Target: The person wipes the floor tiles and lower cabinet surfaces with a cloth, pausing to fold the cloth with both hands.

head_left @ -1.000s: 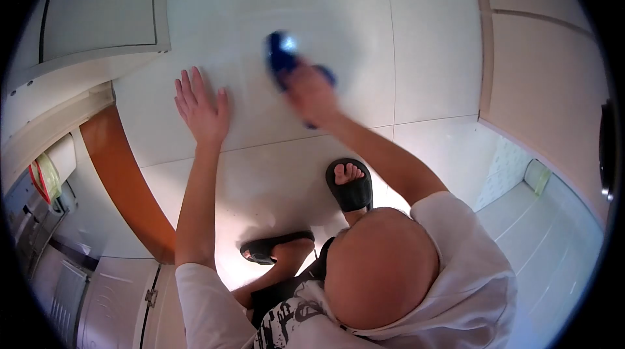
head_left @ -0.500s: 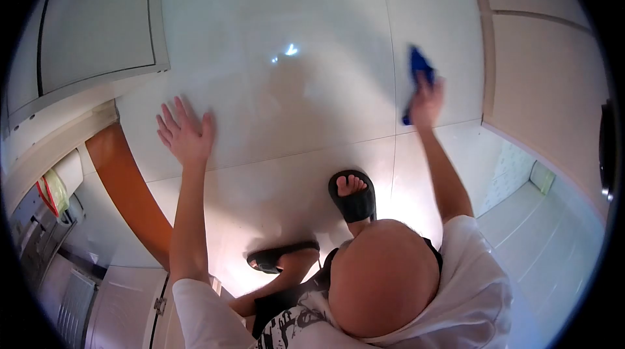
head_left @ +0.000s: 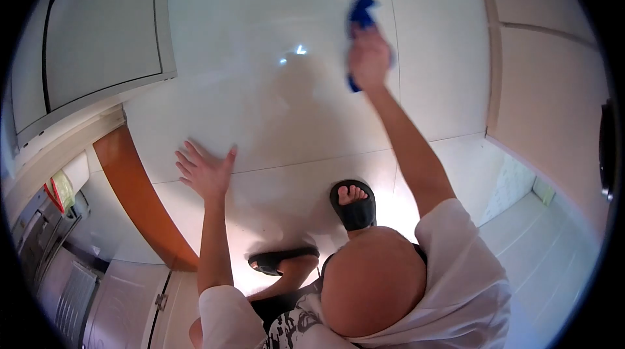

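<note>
A blue cloth [head_left: 362,12] lies pressed to the glossy tiled floor [head_left: 260,114], with my right hand [head_left: 370,59] closed over its middle. The cloth sticks out beyond the fingers and below the palm; hand and cloth are slightly blurred. On the left, my left hand [head_left: 206,173] rests on the tiles beside a grout line, fingers spread and holding nothing. Between my arms, one black slipper [head_left: 353,209] on a foot stands on the floor, and the other black slipper [head_left: 277,259] is lower left.
A pale cabinet [head_left: 101,30] borders the floor at upper left, and beige cabinet fronts [head_left: 547,82] line the right. An orange-brown threshold strip [head_left: 140,196] runs along the left side. Beyond it stands a white door [head_left: 124,303]. Lighter tiles [head_left: 540,238] continue at lower right.
My right hand has swept the blue cloth leftward and farther forward across the floor. My left hand has shifted right and closer to my body, still spread.
</note>
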A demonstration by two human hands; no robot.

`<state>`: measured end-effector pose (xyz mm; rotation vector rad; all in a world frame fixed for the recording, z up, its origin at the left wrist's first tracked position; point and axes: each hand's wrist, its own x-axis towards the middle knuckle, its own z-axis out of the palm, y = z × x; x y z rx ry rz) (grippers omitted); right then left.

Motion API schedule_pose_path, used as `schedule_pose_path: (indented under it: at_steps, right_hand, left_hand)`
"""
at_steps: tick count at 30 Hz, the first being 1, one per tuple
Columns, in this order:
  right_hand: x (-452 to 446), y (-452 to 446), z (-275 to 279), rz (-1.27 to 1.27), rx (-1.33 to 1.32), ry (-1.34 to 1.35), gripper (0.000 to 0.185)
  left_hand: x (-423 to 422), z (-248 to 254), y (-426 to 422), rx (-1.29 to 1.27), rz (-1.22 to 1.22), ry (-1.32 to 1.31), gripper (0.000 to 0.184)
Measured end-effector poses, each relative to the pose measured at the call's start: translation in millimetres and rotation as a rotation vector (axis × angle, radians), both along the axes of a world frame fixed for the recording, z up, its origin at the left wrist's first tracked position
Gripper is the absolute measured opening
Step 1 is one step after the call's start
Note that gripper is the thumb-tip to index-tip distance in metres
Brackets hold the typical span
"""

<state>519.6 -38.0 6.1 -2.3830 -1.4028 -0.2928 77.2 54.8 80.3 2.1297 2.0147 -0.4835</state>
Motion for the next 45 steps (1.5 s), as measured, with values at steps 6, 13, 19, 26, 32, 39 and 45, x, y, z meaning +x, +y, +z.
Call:
schedule_pose_path:
  at_steps: [6, 13, 19, 26, 32, 39, 45]
  right_hand:
    - [-200, 102, 19, 0.73, -0.056, 0.175, 0.036]
    - [-123, 68, 12, 0.482, 0.025, 0.348, 0.032]
    - [134, -130, 0, -0.215, 0.008, 0.073, 0.037]
    - [224, -171, -22, -0.85, -0.21, 0.008, 0.055]
    - [111, 47, -13, -0.146, 0.184, 0.108, 0.034]
    - [-193, 174, 5, 0.888, -0.055, 0.172, 0.032]
    - [-239, 134, 24, 0.975, -0.15, 0.399, 0.035]
  left_hand:
    - [-13, 0, -10, -0.024, 0.073, 0.04, 0.144]
    - [-9, 13, -6, -0.138, 0.194, 0.06, 0.145]
    - [-13, 4, -8, -0.115, 0.177, 0.102, 0.145]
    - [-20, -2, -13, -0.075, 0.168, 0.065, 0.142]
    - [-18, -1, -10, -0.076, 0.182, 0.038, 0.141]
    - [-14, 3, -5, -0.101, 0.194, 0.059, 0.145]
    - [-19, 1, -7, -0.055, 0.157, 0.062, 0.146]
